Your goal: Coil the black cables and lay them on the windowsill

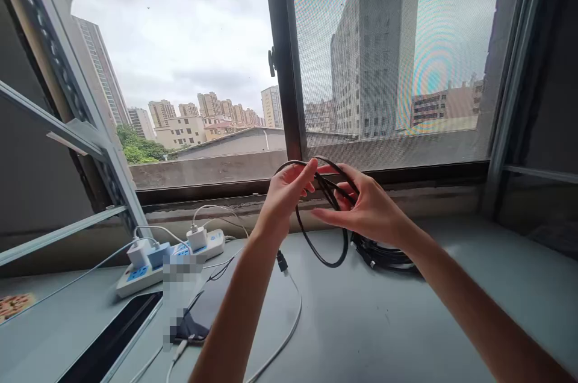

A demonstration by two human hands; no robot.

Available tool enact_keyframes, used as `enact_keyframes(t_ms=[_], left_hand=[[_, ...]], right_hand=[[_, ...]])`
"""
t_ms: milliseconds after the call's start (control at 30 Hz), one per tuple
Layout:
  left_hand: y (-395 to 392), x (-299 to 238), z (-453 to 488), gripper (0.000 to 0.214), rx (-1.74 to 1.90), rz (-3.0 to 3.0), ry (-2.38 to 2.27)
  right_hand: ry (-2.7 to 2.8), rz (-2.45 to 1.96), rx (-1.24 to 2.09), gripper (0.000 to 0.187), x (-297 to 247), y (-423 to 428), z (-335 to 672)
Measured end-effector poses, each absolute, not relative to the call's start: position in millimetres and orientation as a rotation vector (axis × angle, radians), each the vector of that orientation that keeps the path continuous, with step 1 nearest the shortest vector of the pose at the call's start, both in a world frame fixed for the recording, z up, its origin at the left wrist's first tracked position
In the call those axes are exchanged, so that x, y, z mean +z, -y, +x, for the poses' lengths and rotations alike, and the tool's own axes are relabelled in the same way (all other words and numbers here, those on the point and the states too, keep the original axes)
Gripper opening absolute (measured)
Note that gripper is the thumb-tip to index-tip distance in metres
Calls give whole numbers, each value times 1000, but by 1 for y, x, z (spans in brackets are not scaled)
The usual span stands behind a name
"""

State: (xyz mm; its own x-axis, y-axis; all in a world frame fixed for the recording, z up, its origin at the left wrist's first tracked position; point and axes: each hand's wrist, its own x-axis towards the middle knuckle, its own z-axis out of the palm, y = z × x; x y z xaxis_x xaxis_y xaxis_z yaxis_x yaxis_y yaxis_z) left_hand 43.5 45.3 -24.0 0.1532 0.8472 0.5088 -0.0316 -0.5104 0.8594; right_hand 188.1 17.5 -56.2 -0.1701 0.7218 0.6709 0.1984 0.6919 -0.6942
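Note:
Both of my hands are raised above a grey sill in front of a window. My left hand [285,193] pinches the top of a coiled black cable [323,252] whose loop hangs down between my hands. My right hand [366,207] has its fingers closed round the same coil from the right side. A black plug end [282,261] dangles below my left wrist. More black cable [383,253] lies coiled on the sill just behind my right wrist.
A white power strip [149,268] with several white chargers lies at the left. A dark phone [205,309] and a dark tablet [108,344] rest on the grey sill [383,329], with white cables [289,326] trailing across. The window frame post [284,58] stands behind my hands.

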Motion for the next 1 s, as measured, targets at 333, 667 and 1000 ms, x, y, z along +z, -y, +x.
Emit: enact_keyframes(t_ms=[333,667,1000], left_hand=[[-37,-16,33,25,1700,1841,-890],[-34,-15,36,37,1964,2077,-978],[-73,-40,41,56,1992,1883,-1078]], right_hand=[[1510,-928,24,15,-55,-32,200],[1330,-830,-94,14,-52,-22,197],[1376,-650,-86,17,-54,-24,200]])
